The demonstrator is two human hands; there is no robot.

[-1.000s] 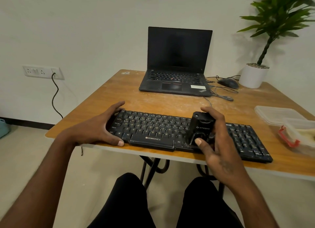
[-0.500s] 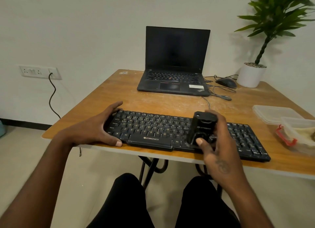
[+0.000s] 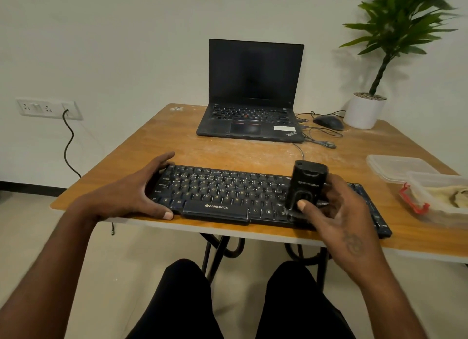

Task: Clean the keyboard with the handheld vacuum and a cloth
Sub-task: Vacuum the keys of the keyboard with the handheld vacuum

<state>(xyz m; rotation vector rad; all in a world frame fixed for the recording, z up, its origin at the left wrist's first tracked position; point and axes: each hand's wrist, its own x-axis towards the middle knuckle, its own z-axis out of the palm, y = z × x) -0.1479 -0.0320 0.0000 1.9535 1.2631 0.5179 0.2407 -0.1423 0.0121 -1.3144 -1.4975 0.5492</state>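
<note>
We are bracing the keyboard [image 3: 228, 199], lying lengthwise along the table's [image 3: 228, 156] near edge, with our left hand [image 3: 131, 194] gripping its left end. Our right hand [image 3: 336, 212] is holding the handheld vacuum [image 3: 307, 184] upright over the right-centre keys. By the right edge, a lidless tub [image 3: 440, 199] is holding possibly a cloth.

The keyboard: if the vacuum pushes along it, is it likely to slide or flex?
The keyboard looks like a thin, rigid slab lying flat, so it probably won't flex. On the smooth wooden table it could slide, which may be why the left hand grips its left end. The handheld vacuum, held by the right hand, looks small, so pushes are likely light.
</note>
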